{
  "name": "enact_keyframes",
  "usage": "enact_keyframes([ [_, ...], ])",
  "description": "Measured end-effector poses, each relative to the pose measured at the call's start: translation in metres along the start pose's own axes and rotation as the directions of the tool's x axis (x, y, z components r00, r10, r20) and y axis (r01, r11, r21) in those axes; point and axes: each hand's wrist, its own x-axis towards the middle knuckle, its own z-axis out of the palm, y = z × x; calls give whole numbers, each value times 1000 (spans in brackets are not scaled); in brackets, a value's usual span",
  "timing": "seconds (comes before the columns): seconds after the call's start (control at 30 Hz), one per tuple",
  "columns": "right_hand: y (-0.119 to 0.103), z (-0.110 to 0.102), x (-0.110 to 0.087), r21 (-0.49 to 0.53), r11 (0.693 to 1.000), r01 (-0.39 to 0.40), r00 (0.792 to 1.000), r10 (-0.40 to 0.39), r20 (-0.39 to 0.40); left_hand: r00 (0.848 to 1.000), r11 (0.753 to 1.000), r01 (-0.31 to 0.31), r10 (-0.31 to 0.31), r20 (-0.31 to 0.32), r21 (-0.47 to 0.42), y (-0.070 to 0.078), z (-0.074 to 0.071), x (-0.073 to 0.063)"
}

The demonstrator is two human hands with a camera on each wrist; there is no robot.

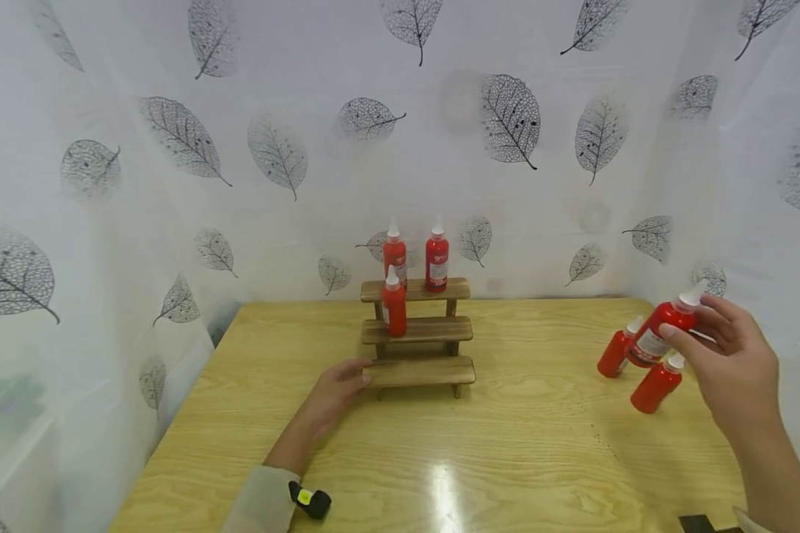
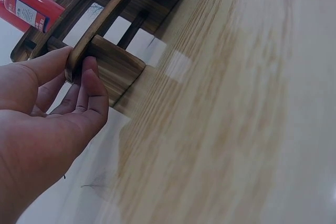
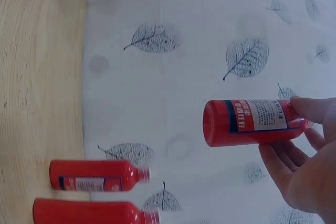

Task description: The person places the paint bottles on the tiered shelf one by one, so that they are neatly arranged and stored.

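Note:
My right hand (image 1: 740, 363) grips a red bottle (image 1: 653, 337) with a white nozzle cap near its top, lifted and tilted at the table's right side. In the right wrist view the bottle's label (image 3: 260, 115) and base show, with the thumb and fingers round its upper part. Two more red bottles, one (image 1: 615, 352) behind and one (image 1: 656, 386) in front, stand below it on the table. My left hand (image 1: 336, 392) pinches the left end of the lowest step of a three-step wooden stand (image 1: 418, 372), thumb above and fingers beneath in the left wrist view.
On the stand's top step are two red bottles, one left (image 1: 395, 252) and one right (image 1: 436, 260). Another red bottle (image 1: 394, 307) is on the middle step's left end. A leaf-print curtain (image 1: 427, 170) hangs behind and beside the wooden table (image 1: 520, 444).

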Motion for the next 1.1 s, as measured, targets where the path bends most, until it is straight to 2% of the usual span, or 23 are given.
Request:
enact_keyframes([
  [0.1, -9, 18, 1, 40, 999, 28, 998, -30, 52, 1000, 1000, -9, 9, -6, -2, -1, 0, 0],
  [0.3, -22, 54, 2, 47, 997, 58, 987, -64, 145, 1000, 1000, 10, -10, 4, -17, -2, 0, 1],
  [0.5, -34, 95, 1, 136, 984, 113, 965, -141, 220, 1000, 1000, 3, -3, 1, 2, 0, 0, -1],
  [0.67, -45, 126, -1, 166, 979, 120, 945, -164, 283, 1000, 1000, -9, 9, 8, -2, 0, 0, -1],
  [0.9, -52, 168, 2, 240, 963, 120, 926, -195, 324, 1000, 1000, 12, -12, -5, -16, -2, -1, 2],
  [1.1, -54, 200, 5, 310, 943, 120, 905, -232, 356, 1000, 1000, 5, -5, -5, 4, -2, -1, 1],
])
